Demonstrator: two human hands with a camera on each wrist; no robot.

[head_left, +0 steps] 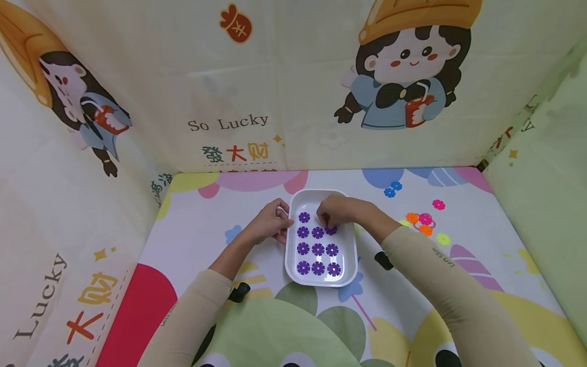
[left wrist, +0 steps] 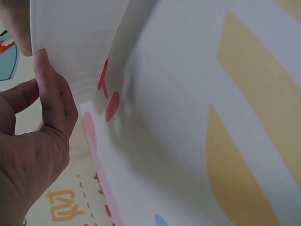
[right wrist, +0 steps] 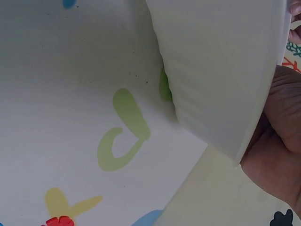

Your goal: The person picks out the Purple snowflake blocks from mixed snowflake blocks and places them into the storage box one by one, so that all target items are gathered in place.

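A white rectangular tray stands on the table, with several purple flower-shaped pieces laid in rows inside it. My left hand grips the tray's left rim; in the left wrist view its fingers lie against the outer wall. Over the tray's far right part, my right hand has its fingers bent down, fingertips pinching at a purple flower piece at the right end of a row. From the right wrist view, the tray's outer wall hides those fingertips.
Right of the tray lie loose flower pieces: blue, pink, orange and yellow-green. A patterned cloth covers the table. Printed cloth walls stand at the back and both sides.
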